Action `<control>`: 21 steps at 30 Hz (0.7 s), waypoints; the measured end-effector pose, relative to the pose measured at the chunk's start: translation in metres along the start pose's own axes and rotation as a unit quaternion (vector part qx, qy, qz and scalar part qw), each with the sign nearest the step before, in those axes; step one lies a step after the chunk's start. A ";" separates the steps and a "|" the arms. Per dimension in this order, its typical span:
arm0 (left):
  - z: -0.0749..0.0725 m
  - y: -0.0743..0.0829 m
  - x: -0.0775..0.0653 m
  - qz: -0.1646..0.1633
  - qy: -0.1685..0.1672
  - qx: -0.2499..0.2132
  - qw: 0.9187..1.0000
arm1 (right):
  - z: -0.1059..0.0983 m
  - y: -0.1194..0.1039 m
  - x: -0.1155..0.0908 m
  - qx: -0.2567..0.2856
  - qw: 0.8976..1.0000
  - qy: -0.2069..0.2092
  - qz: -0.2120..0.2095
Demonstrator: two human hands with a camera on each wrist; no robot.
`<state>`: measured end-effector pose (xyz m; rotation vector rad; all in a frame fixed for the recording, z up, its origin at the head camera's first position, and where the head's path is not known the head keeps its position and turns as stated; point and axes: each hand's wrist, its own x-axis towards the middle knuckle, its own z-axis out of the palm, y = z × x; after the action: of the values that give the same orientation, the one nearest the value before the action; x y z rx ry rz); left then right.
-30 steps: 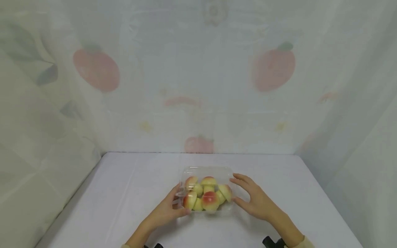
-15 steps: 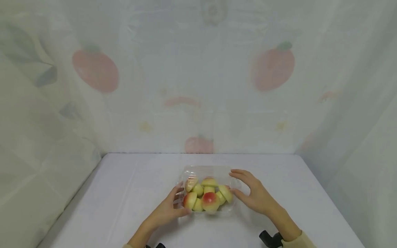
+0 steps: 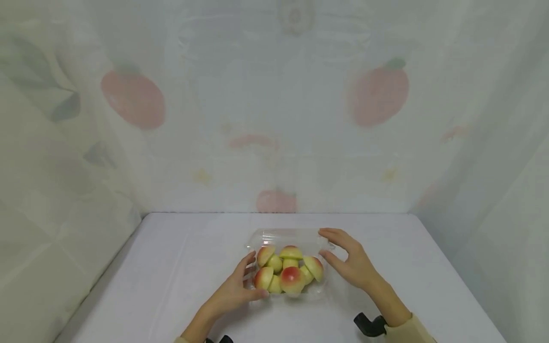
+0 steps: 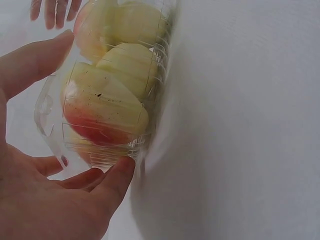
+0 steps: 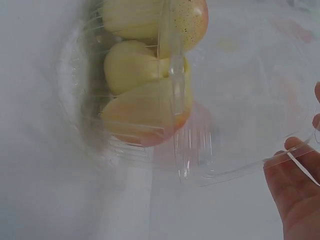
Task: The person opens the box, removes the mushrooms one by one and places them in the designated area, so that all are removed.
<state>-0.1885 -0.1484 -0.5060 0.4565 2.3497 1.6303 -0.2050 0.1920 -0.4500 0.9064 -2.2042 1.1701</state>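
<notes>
A clear plastic clamshell box (image 3: pixel 316 291) stands on the table. Inside it sit several mushroom-shaped pieces (image 3: pixel 293 280), pale yellow with red-tinted caps. My left hand (image 3: pixel 233 289) grips the box at its left side, thumb at the front and the other fingers around the left end, as the left wrist view shows on the ribbed wall (image 4: pixel 105 159). At the back right, my right hand (image 3: pixel 356 262) holds the rim of the raised clear lid (image 3: pixel 285 234). From the right wrist view, fingertips (image 5: pixel 280 160) meet the lid's edge, and the lid stands swung up from the box.
A white-covered table (image 3: pixel 193 252) lies under the box. Pale curtains (image 3: pixel 274 95) printed with fruit hang behind and at both sides. Black devices (image 3: pixel 370 325) sit by the wrists.
My right hand has moved up and slightly away from me, raising the lid off the mushroom-shaped pieces. The left hand keeps its hold, and the box stays almost in place.
</notes>
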 end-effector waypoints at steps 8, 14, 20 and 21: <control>0.003 -0.001 0.004 -0.004 -0.003 -0.005 1.000 | 0.000 0.002 0.007 -0.007 0.999 0.029 -0.011; 0.002 -0.002 0.006 -0.009 -0.003 -0.012 1.000 | 0.000 0.001 0.013 0.025 0.999 0.043 0.010; 0.002 -0.002 0.006 -0.008 -0.004 -0.012 1.000 | -0.001 0.006 0.015 0.041 0.997 0.048 0.032; 0.003 -0.002 0.006 -0.008 -0.003 -0.014 1.000 | -0.001 0.008 0.015 0.047 0.997 0.049 0.033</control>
<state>-0.1930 -0.1445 -0.5087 0.4348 2.3180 1.6493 -0.2205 0.1913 -0.4436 0.8003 -2.1299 1.3313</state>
